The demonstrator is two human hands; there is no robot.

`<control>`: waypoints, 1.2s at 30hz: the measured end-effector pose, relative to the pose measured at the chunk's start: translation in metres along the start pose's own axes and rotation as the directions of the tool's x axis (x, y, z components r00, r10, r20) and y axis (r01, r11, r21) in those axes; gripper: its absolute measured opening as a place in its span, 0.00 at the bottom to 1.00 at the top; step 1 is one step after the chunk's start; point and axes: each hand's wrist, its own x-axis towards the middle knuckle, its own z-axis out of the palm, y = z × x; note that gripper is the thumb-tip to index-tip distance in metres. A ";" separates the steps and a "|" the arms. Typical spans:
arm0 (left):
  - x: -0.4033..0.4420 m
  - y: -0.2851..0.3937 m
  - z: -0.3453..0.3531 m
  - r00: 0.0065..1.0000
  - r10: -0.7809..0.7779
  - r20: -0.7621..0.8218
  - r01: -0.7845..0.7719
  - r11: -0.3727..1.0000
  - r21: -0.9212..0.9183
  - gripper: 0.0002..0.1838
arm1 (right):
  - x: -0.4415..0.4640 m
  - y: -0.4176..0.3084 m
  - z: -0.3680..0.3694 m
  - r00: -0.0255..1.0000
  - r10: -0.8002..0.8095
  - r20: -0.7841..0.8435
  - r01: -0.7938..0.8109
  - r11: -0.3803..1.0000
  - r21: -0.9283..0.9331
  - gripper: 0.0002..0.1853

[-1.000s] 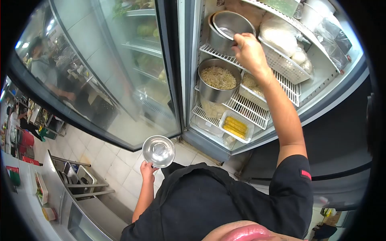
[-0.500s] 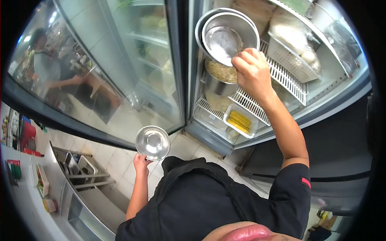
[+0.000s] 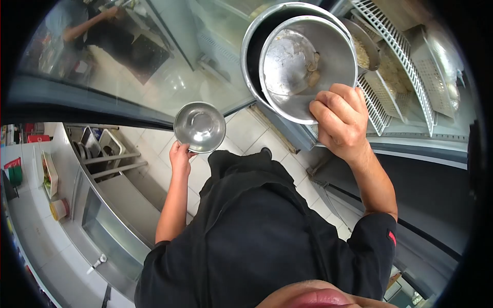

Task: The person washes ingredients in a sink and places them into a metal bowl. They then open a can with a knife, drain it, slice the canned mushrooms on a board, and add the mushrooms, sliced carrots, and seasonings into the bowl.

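I see the right hand (image 3: 341, 120) pinching the rim of the inner pot (image 3: 287, 59), nested in the outer pot (image 3: 256, 54); left of the inner pot, the left hand (image 3: 181, 159) pinches a bowl (image 3: 200, 127).

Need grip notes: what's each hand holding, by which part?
Left hand: bowl, by its rim. Right hand: inner pot, by its rim; hold on outer pot unclear.
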 end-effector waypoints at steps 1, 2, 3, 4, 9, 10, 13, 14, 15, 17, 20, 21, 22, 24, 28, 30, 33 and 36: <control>0.000 0.003 -0.002 1.000 -0.005 -0.005 0.005 1.000 0.024 0.04 | 0.002 -0.007 0.007 1.000 -0.005 -0.006 0.006 1.000 0.026 0.14; 0.001 0.003 -0.006 1.000 0.000 0.008 0.000 0.999 0.040 0.05 | 0.005 -0.014 0.013 1.000 -0.014 -0.001 0.014 0.999 0.045 0.14; 0.002 0.004 -0.010 1.000 0.006 0.020 -0.007 0.998 0.056 0.05 | 0.008 -0.020 0.018 1.000 -0.024 0.003 0.024 0.998 0.064 0.14; 0.001 0.002 -0.012 1.000 0.013 0.029 -0.015 0.997 0.071 0.06 | 0.010 -0.026 0.021 0.999 -0.035 0.005 0.035 0.996 0.086 0.14; -0.017 0.001 -0.012 0.999 0.023 -0.025 -0.022 0.999 0.042 0.09 | 0.020 -0.052 0.035 0.994 -0.108 -0.002 0.105 0.954 0.282 0.16; -0.021 0.003 -0.011 0.999 0.032 -0.043 -0.030 0.999 0.031 0.10 | 0.022 -0.056 0.038 0.991 -0.134 -0.009 0.130 0.937 0.325 0.16; -0.046 0.008 -0.014 0.990 0.051 -0.134 -0.051 0.999 0.003 0.09 | 0.024 -0.074 0.053 0.981 -0.187 -0.043 0.186 0.869 0.459 0.16; -0.056 0.008 -0.018 0.982 0.058 -0.179 -0.061 0.998 -0.015 0.08 | 0.025 -0.081 0.058 0.975 -0.210 -0.069 0.216 0.836 0.504 0.16; -0.062 0.002 -0.028 0.973 0.049 -0.227 -0.062 0.997 -0.054 0.06 | 0.028 -0.089 0.061 0.967 -0.249 -0.053 0.236 0.800 0.551 0.16; -0.078 -0.014 -0.052 0.949 0.061 -0.309 -0.099 0.989 -0.109 0.02 | 0.029 -0.108 0.074 0.954 -0.287 -0.086 0.271 0.705 0.655 0.16; -0.140 -0.025 -0.028 0.880 0.061 -0.470 -0.096 0.994 -0.050 0.03 | 0.003 -0.093 0.077 0.947 -0.303 -0.103 0.263 0.553 0.790 0.16; -0.153 -0.037 -0.025 0.862 0.076 -0.501 -0.122 0.991 -0.060 0.03 | -0.004 -0.089 0.083 0.942 -0.315 -0.117 0.272 0.511 0.815 0.16; -0.166 -0.042 -0.020 0.824 0.055 -0.565 -0.129 0.987 -0.093 0.03 | -0.007 -0.089 0.091 0.934 -0.333 -0.131 0.286 0.475 0.832 0.16; -0.192 -0.049 -0.006 0.739 0.030 -0.673 -0.172 0.974 -0.145 0.02 | -0.009 -0.091 0.104 0.914 -0.376 -0.153 0.306 0.392 0.867 0.14; -0.215 -0.094 -0.025 0.607 0.042 -0.793 -0.301 0.937 -0.180 0.03 | 0.007 -0.117 0.154 0.889 -0.404 -0.215 0.344 0.279 0.897 0.13; -0.221 -0.098 -0.023 0.531 0.034 -0.847 -0.395 0.894 -0.212 0.03 | 0.019 -0.132 0.188 0.880 -0.408 -0.243 0.366 0.256 0.895 0.12; -0.228 -0.091 -0.045 0.450 0.014 -0.893 -0.450 0.867 -0.213 0.03 | 0.063 -0.181 0.231 0.885 -0.408 -0.226 0.363 0.299 0.883 0.09; -0.241 -0.074 -0.096 0.402 0.012 -0.916 -0.496 0.843 -0.206 0.07 | 0.122 -0.265 0.281 0.885 -0.406 -0.229 0.383 0.355 0.853 0.08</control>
